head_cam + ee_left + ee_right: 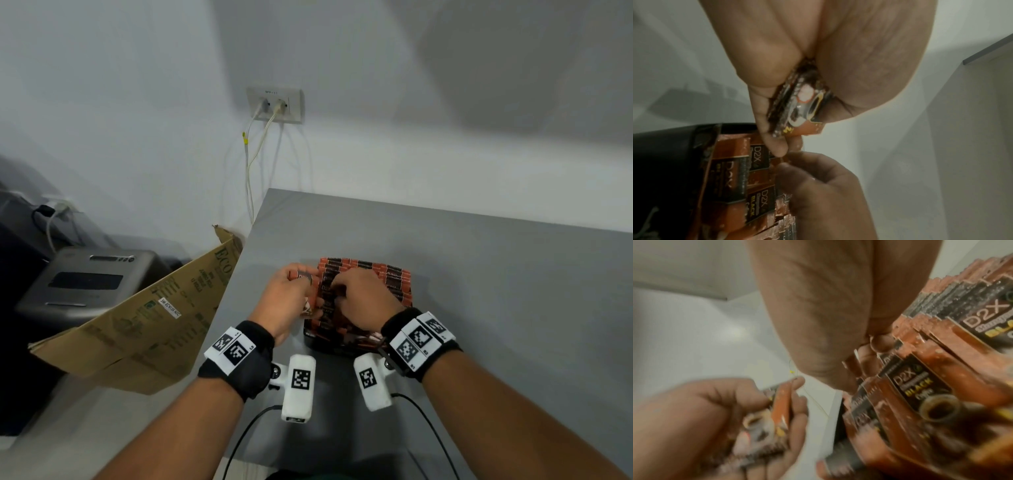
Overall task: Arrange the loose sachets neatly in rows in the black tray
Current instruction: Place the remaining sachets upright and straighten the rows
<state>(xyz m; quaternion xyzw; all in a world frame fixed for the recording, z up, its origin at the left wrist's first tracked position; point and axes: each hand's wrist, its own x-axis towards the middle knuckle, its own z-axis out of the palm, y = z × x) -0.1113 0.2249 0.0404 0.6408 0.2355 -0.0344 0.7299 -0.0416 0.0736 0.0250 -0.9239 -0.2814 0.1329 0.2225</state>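
A black tray [325, 346] on the grey table holds rows of orange and black sachets [383, 274], most standing on edge. My left hand [306, 291] hovers at the tray's left edge and grips a small bundle of loose sachets [805, 100] between thumb and fingers. My right hand [337, 291] is over the left part of the tray, fingers curled down. Its fingertips [877, 340] pinch a sachet [906, 379] among the packed ones. The tray's floor is hidden under the sachets and my hands.
A folded brown cardboard sheet [144, 318] leans off the table's left edge [239, 274]. Beyond it sits a grey machine [89, 281]. A wall socket [275, 104] with white cables hangs behind the table. Bare grey tabletop [513, 291] lies right of the tray.
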